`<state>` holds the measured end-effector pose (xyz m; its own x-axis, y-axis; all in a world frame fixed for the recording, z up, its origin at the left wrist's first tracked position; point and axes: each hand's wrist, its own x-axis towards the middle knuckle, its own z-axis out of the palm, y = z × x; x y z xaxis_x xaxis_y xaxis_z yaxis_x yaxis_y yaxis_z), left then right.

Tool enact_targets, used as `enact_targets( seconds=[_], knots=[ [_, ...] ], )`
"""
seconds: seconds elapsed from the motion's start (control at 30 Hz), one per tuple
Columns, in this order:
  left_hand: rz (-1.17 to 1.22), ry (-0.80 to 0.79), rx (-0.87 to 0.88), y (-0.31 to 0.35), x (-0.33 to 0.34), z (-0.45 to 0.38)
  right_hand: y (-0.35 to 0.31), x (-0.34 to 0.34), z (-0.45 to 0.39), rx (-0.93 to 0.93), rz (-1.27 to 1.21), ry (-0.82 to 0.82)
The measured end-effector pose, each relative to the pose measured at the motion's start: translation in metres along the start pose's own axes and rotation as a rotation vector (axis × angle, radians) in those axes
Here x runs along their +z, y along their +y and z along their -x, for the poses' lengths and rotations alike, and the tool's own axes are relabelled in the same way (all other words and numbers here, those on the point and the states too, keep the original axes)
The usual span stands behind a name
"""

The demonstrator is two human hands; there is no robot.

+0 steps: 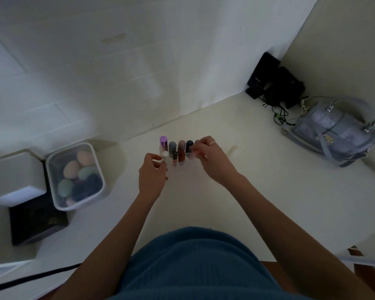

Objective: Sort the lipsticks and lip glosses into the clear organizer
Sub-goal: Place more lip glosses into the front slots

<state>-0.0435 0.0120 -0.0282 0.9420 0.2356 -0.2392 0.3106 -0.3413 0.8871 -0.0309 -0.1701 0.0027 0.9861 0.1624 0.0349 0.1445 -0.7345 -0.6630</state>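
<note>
Centre frame: clear organizer (178, 163) on the white table (268, 191), lipsticks and lip glosses (181, 153) upright inside. Left hand (152, 175) curled at its left end, hold unclear. Right hand (212, 158) pinching at its right end, contents indistinct.

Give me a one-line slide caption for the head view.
Both hands, left hand and right hand, work at the clear organizer holding upright lipsticks, purple-capped tube at its left end.

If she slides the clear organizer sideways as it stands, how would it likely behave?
The clear organizer looks like thin hard plastic, so probably light and apt to skid on the smooth tabletop. Its tall upright tubes, like the purple-capped tube, put weight high; a quick push might tip it or rattle them.
</note>
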Motion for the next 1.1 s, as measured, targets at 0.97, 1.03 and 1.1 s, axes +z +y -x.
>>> enact_targets(
  seconds=[0.97,1.03,1.1],
  knots=[
    [-0.061,-0.034,-0.031,-0.006,0.008,-0.009,0.076,0.017,0.043,0.392,0.105,-0.076],
    [-0.072,-0.049,-0.025,-0.006,0.007,-0.008,0.075,0.018,0.037,0.397,0.112,-0.095],
    [-0.076,-0.056,-0.021,-0.006,0.006,-0.007,0.071,0.017,0.032,0.403,0.093,-0.105]
  ],
)
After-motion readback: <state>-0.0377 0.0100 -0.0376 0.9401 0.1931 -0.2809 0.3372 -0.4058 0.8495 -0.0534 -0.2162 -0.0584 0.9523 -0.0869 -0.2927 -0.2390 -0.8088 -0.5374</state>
